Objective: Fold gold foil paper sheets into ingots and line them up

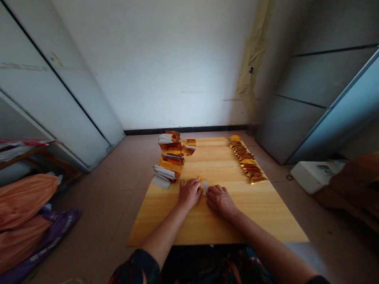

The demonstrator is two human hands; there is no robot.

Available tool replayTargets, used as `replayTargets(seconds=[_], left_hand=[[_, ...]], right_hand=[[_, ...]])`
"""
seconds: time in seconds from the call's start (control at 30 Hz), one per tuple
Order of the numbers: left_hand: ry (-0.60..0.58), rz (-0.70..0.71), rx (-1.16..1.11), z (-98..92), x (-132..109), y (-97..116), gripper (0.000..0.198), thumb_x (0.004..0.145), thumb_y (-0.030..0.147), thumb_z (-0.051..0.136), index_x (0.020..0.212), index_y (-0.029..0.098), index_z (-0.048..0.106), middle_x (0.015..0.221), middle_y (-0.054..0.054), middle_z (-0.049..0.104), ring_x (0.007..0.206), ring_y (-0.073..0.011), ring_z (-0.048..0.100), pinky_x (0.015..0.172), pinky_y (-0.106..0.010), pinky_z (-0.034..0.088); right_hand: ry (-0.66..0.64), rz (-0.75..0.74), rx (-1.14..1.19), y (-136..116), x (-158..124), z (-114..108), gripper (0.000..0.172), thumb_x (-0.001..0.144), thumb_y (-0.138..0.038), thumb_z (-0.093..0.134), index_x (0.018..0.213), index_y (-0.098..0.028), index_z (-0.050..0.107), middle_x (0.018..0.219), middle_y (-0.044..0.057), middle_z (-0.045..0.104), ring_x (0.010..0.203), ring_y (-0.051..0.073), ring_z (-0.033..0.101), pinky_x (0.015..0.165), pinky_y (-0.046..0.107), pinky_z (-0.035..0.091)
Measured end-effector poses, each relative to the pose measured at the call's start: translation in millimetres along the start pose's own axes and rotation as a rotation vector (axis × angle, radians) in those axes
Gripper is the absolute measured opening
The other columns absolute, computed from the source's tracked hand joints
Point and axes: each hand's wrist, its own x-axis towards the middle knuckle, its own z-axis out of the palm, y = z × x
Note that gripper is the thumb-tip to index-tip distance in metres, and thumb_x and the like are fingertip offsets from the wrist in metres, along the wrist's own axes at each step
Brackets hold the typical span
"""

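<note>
Head view: looking forward and down at a pale pine board [219, 221] lying on a tiled floor [97, 205], with both forearms reaching onto it from the bottom of the frame.

Left hand: the left hand [189, 193] is curled, knuckles up, just left of centre, its fingers closed on the left edge of the piece between the hands.

Right hand: the right hand [220, 202] is also curled, its fingers closed on the piece's right edge.

Held piece: the folded gold-foil piece [203, 185], with its white side showing, sits between the hands at frame centre, mostly hidden by the fingers.

Left-hand stacks: gold-foil paper bundles [171, 159] stand in uneven, leaning piles along the board's upper left edge, with white paper strips [160, 181] at their near end.

Right-hand row: overlapping gold folded pieces [247, 159] run in a slanting line along the upper right edge.

Surroundings: orange cloth [23, 209] and a purple bag [56, 225] lie at lower left; a white box [310, 177] sits at right.

Risk: the thin foil could crease or tear under hard pressure, and a stray forearm could topple the leaning piles.
</note>
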Motion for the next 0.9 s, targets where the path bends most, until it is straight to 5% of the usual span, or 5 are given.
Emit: replayTargets(seconds=[0.1, 0.23, 0.5, 0.9], left_hand=[[0.008, 0.002, -0.056, 4.2, 2, -5, 0.014, 0.083, 0.016, 0.052, 0.092, 0.023, 0.061, 0.120, -0.002, 0.063, 0.114, -0.0176, 0.052, 0.100, -0.043, 0.027], [-0.017, 0.024, -0.113, 7.5, 3, -14, 0.014, 0.080, 0.015, 0.055, 0.088, 0.023, 0.062, 0.121, -0.001, 0.063, 0.116, -0.0166, 0.052, 0.101, -0.039, 0.027], [-0.075, 0.037, -0.155, 6.6, 0, -21, 0.019, 0.078, 0.015, 0.054, 0.093, 0.025, 0.062, 0.127, -0.002, 0.059, 0.121, -0.0182, 0.048, 0.105, -0.044, 0.024], [-0.166, 0.081, -0.170, -0.3, -1, -24, 0.025, 0.077, 0.023, 0.056, 0.102, 0.024, 0.061, 0.137, -0.004, 0.050, 0.129, -0.0210, 0.040, 0.109, -0.049, 0.019]], right_hand=[[0.021, -0.039, 0.043, -11, -4, 5, 0.014, 0.087, -0.025, 0.052, 0.091, -0.020, 0.064, 0.098, 0.007, 0.061, 0.094, 0.020, 0.049, 0.081, 0.032, 0.035], [0.055, -0.079, 0.176, 6, 1, 9, 0.014, 0.087, -0.027, 0.054, 0.091, -0.023, 0.067, 0.099, 0.005, 0.061, 0.094, 0.019, 0.049, 0.079, 0.030, 0.035], [0.062, -0.119, 0.215, 22, 9, 10, 0.017, 0.087, -0.034, 0.056, 0.099, -0.027, 0.066, 0.108, 0.005, 0.059, 0.099, 0.019, 0.047, 0.082, 0.030, 0.034], [0.092, -0.301, 0.277, 22, 27, 23, 0.023, 0.094, -0.025, 0.041, 0.091, -0.020, 0.064, 0.090, 0.006, 0.061, 0.084, 0.015, 0.054, 0.077, 0.026, 0.041]])
